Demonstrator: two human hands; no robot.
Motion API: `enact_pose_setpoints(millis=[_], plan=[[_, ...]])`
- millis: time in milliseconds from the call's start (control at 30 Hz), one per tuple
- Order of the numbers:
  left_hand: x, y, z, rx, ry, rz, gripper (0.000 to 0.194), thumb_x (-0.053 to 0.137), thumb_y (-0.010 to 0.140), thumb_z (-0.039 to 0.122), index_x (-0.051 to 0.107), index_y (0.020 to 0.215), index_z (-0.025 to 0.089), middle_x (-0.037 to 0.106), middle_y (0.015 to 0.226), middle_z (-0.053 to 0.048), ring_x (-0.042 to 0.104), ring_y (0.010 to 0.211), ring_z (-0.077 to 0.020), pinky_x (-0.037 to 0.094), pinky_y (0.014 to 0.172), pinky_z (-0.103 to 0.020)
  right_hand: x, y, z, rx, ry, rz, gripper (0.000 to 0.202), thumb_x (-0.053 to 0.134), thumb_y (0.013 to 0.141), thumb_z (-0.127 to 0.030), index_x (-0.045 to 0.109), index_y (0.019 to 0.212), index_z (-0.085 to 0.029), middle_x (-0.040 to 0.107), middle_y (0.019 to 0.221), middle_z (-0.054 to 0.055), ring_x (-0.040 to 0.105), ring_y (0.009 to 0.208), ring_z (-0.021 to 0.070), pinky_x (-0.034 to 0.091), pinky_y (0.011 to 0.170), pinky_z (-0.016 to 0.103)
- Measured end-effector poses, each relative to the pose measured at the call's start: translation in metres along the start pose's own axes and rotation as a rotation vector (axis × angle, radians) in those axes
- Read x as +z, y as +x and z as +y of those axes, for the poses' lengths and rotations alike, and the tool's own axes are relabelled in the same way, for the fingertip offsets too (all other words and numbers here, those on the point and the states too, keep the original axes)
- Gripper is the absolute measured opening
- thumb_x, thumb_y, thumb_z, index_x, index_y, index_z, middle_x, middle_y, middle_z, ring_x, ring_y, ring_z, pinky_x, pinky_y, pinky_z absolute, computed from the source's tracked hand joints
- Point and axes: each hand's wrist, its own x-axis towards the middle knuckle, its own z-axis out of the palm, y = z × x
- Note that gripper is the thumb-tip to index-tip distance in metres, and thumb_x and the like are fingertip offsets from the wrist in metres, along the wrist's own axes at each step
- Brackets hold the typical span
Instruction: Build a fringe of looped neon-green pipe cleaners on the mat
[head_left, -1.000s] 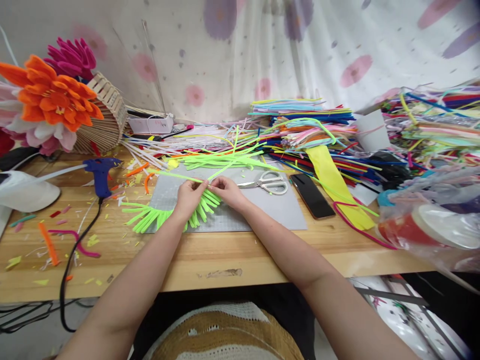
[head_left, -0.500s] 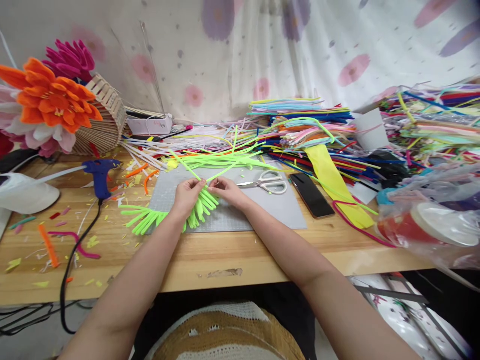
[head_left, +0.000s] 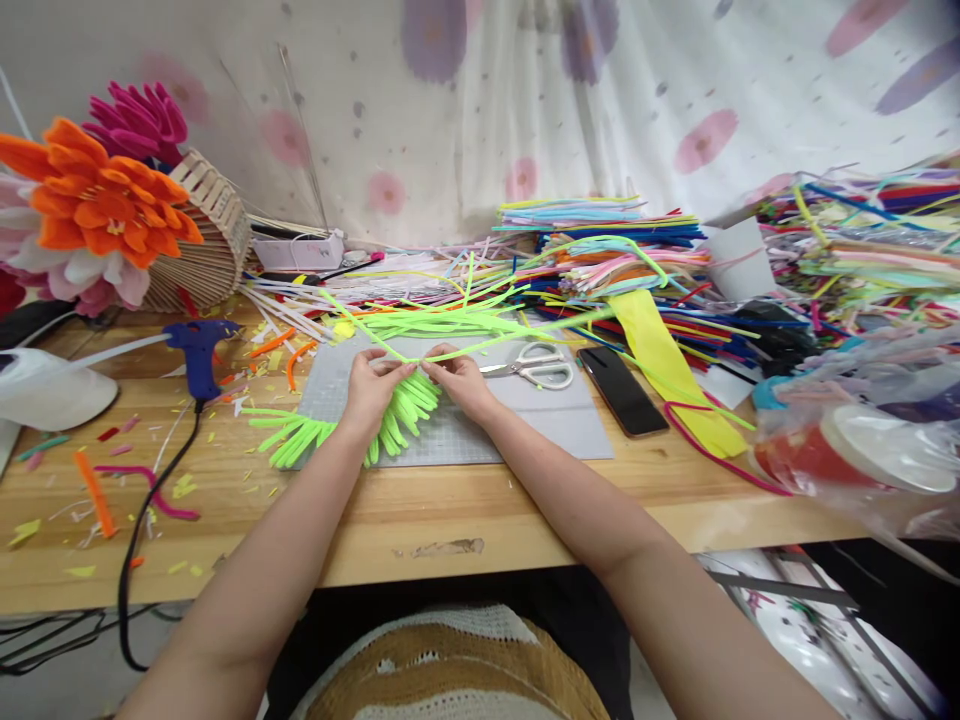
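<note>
Currently, your left hand [head_left: 367, 395] and right hand [head_left: 459, 382] are close together, each pinched on lime-green stems at the far edge of the lime-green fringe [head_left: 403, 410]. One loose length [head_left: 360, 323] angles far-left; the other length [head_left: 555, 324] has swung out to the right, reaching the yellow strip [head_left: 651, 350]. This spread appears to leave the pinch point clearer to work. The fringe lies on the near-left part of the grey mat [head_left: 570, 420], overhanging the worktop [head_left: 450, 510]. Scissors [head_left: 531, 368] sit right, unheld.
</note>
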Motion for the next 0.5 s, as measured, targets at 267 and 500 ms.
enact_pose_setpoints(millis=[267,500], plan=[[-0.003,0.003,-0.003,0.020,0.014,-0.175,0.044,0.076,0.046,0.029,0.036,0.057,0.017,0.043,0.049,0.009,0.040,0.045,-0.0040,0.031,0.048,-0.018,-0.005,0.000,-0.007,-0.119,-0.164,-0.113,0.023,0.052,0.077,-0.038,0.059,0.088,-0.019,0.056,0.089,0.002,0.049,0.076,0.0108,0.042,0.069,0.024],[-0.005,0.003,-0.002,-0.098,0.048,-0.279,0.050,0.080,0.040,0.030,0.034,0.057,0.018,0.048,0.050,0.008,0.046,0.049,-0.0062,0.033,0.051,-0.020,-0.016,-0.001,-0.022,-0.314,-0.487,-0.357,0.039,0.030,0.090,-0.039,0.062,0.100,-0.018,0.057,0.094,0.006,0.049,0.096,0.0151,0.037,0.089,0.032]])
